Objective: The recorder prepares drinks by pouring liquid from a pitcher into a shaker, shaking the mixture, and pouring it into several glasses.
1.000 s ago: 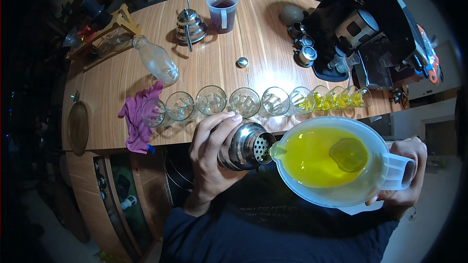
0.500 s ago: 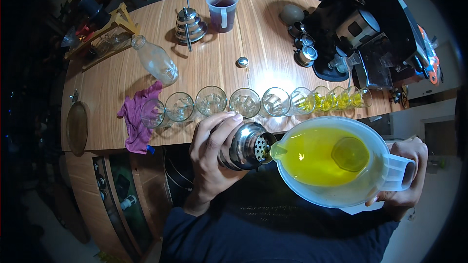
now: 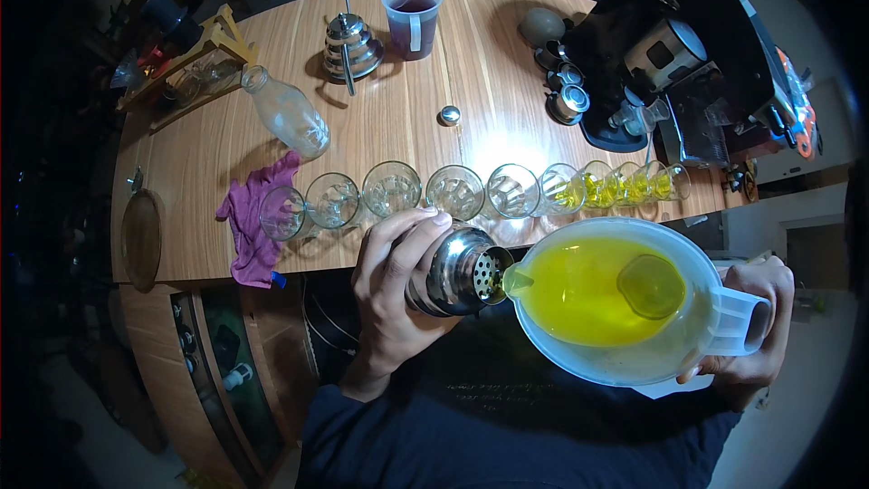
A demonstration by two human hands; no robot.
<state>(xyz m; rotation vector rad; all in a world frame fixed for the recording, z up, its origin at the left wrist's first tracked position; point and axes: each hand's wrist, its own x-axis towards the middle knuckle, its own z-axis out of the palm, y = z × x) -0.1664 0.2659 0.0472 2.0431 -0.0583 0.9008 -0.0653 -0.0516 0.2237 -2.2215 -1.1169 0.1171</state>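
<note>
1. From my end, left hand (image 3: 394, 294), just below center of the frame: fingers wrapped around a steel shaker (image 3: 444, 276); grip closed firmly around its body.
2. Shaker lies tilted, perforated strainer top (image 3: 486, 270) facing right, toward the pitcher.
3. Right hand (image 3: 777, 299), right side of the frame: grip curled behind and around the pitcher's handle (image 3: 744, 319), thumb tip near the pitcher wall.
4. Pitcher (image 3: 625, 367), translucent plastic, lower right of center, tips left; yellow liquid (image 3: 575, 294) inside, darker oval patch at its right side.
5. Spout (image 3: 518, 282) sits right at the shaker's mouth; I can't tell if they touch.
6. I've got a row of glasses (image 3: 392, 188) across mid-frame, near edge of the wooden surface (image 3: 489, 63). 5 at left look clear; those toward the right end show yellow liquid.
7. Purple cloth (image 3: 253, 226) at the row's left end, by the leftmost glass.
8. Upper left: clear bottle (image 3: 290, 118), wooden rack (image 3: 213, 50). Left edge: oval tray (image 3: 142, 240).
9. Top center: steel kettle (image 3: 353, 54) beside a jug (image 3: 403, 45) of dark purple liquid; small round steel piece (image 3: 450, 115) below them.
10. Upper right: I see a large black machine (image 3: 715, 54).
</note>
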